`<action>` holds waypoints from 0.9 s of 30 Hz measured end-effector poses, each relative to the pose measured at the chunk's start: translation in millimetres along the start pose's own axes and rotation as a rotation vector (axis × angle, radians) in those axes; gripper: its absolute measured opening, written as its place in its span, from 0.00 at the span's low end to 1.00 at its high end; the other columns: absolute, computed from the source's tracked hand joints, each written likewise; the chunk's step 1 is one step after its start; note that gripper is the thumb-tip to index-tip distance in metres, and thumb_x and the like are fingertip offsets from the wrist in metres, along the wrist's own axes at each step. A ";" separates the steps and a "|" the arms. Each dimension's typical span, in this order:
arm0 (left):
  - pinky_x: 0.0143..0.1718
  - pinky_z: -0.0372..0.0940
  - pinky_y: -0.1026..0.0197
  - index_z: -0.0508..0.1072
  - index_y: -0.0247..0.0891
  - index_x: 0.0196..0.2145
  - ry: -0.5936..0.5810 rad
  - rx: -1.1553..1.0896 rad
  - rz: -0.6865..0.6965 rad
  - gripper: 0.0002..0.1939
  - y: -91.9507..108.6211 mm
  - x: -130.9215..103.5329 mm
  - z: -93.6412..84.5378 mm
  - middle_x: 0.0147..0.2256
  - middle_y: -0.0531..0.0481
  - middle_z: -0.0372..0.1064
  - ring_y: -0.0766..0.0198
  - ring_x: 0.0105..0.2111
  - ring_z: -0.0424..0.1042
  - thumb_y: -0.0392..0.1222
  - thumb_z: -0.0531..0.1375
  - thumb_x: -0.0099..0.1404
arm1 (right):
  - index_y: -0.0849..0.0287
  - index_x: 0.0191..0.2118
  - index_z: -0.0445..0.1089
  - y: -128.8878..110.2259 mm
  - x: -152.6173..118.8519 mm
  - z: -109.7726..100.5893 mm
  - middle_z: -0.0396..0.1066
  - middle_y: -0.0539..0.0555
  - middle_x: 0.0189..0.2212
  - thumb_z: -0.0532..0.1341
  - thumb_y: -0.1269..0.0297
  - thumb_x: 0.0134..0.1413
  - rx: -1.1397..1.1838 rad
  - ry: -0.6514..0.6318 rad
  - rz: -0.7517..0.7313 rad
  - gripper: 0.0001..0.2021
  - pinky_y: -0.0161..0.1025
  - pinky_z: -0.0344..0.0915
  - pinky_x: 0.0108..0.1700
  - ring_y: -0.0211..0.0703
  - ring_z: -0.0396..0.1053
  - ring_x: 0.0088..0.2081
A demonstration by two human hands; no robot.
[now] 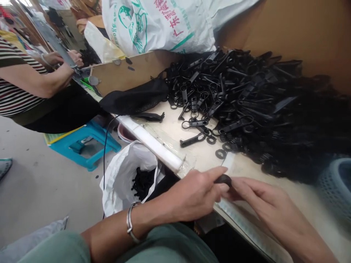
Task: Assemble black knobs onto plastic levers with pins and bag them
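Observation:
Just above the table's front edge, my left hand (199, 191) pinches a small black plastic part (223, 179) between thumb and forefinger. My right hand (256, 193) meets it from the other side, fingers closed at the part's right end. Fingers cover most of the part, so its full shape is hidden. Beyond my hands lies a large heap of black plastic parts (219, 91), many with a ring at one end. A few loose black rings (220, 153) and a single ringed arm piece (192, 140) lie at the heap's near edge.
An open white sack (117, 186) with black pieces inside stands left of the table (172, 128). A blue-grey basket (336, 190) is at the right. A printed white bag (159, 25) lies behind. A co-worker in a striped top (22, 76) and a blue stool (85, 142) are at left.

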State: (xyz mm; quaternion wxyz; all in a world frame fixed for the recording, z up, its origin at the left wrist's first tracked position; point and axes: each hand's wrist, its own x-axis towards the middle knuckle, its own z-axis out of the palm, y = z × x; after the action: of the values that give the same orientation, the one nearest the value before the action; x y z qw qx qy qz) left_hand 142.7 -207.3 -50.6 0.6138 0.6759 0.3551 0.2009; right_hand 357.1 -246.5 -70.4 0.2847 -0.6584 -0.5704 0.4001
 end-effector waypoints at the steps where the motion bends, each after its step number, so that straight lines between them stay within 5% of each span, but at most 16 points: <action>1: 0.28 0.66 0.68 0.67 0.38 0.64 0.056 0.002 0.026 0.23 0.3 -4.7 -8.9 0.29 0.53 0.70 0.70 0.25 0.69 0.43 0.53 0.74 | 0.57 0.40 0.80 -7.0 12.4 -0.5 0.77 0.57 0.33 0.56 0.36 0.59 -0.086 0.018 -0.052 0.29 0.43 0.75 0.38 0.51 0.76 0.35; 4: 0.27 0.67 0.68 0.64 0.38 0.65 0.242 -0.124 0.053 0.25 2.7 -13.7 -36.0 0.34 0.50 0.72 0.70 0.26 0.69 0.48 0.55 0.74 | 0.53 0.51 0.77 -30.6 52.2 5.3 0.76 0.57 0.45 0.55 0.48 0.64 -0.489 0.221 -0.340 0.21 0.46 0.72 0.40 0.53 0.74 0.44; 6: 0.26 0.67 0.67 0.63 0.35 0.65 0.336 -0.203 0.080 0.27 5.8 -13.7 -53.2 0.33 0.49 0.72 0.69 0.26 0.69 0.51 0.56 0.74 | 0.49 0.57 0.72 -44.2 77.3 15.5 0.72 0.56 0.48 0.55 0.58 0.64 -0.732 0.231 -0.468 0.18 0.43 0.67 0.35 0.51 0.72 0.44; 9: 0.26 0.66 0.67 0.63 0.32 0.64 0.460 -0.189 0.158 0.27 10.3 -4.8 -75.5 0.34 0.48 0.72 0.69 0.25 0.69 0.51 0.55 0.74 | 0.48 0.51 0.74 -55.1 106.2 31.0 0.68 0.55 0.41 0.57 0.65 0.62 -0.819 0.211 -0.513 0.15 0.38 0.54 0.27 0.48 0.67 0.40; 12: 0.31 0.66 0.65 0.63 0.35 0.64 0.586 0.127 0.220 0.24 9.9 12.4 -90.3 0.35 0.48 0.72 0.68 0.29 0.69 0.49 0.54 0.75 | 0.53 0.42 0.76 -52.0 114.7 31.3 0.67 0.54 0.40 0.58 0.66 0.61 -0.785 0.222 -0.536 0.09 0.38 0.55 0.28 0.45 0.67 0.40; 14: 0.38 0.67 0.62 0.63 0.40 0.65 0.601 0.554 0.185 0.22 5.4 25.5 -94.4 0.38 0.48 0.72 0.64 0.35 0.71 0.45 0.52 0.76 | 0.55 0.42 0.75 -43.2 105.6 19.7 0.67 0.54 0.42 0.57 0.64 0.64 -0.739 0.255 -0.555 0.09 0.39 0.62 0.32 0.42 0.68 0.39; 17: 0.42 0.66 0.57 0.67 0.40 0.62 0.478 1.056 0.047 0.19 -6.0 42.8 -93.3 0.40 0.44 0.71 0.56 0.40 0.71 0.38 0.51 0.76 | 0.57 0.43 0.74 -23.1 74.7 -6.6 0.68 0.54 0.43 0.56 0.59 0.67 -0.601 0.376 -0.616 0.11 0.39 0.67 0.38 0.40 0.69 0.38; 22: 0.46 0.65 0.51 0.71 0.35 0.56 0.362 1.147 -0.028 0.18 -19.2 56.0 -90.3 0.40 0.39 0.70 0.52 0.43 0.69 0.33 0.49 0.75 | 0.52 0.43 0.74 13.4 16.9 -33.4 0.69 0.53 0.43 0.58 0.49 0.64 -0.482 0.450 -0.427 0.15 0.38 0.67 0.33 0.41 0.69 0.36; 27: 0.57 0.61 0.41 0.71 0.30 0.56 0.372 1.132 0.009 0.17 1.7 39.9 -76.4 0.50 0.34 0.70 0.46 0.54 0.67 0.38 0.50 0.77 | 0.52 0.40 0.74 20.4 -2.5 -24.2 0.69 0.55 0.43 0.58 0.51 0.64 -0.430 0.434 -0.413 0.13 0.40 0.66 0.31 0.43 0.69 0.36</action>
State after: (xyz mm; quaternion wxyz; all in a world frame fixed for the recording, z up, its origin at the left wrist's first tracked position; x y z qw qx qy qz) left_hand 115.7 -125.8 -42.9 0.0849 0.8529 0.5057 0.0981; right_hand 388.4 -250.8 -74.4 0.3290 -0.6437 -0.6887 0.0559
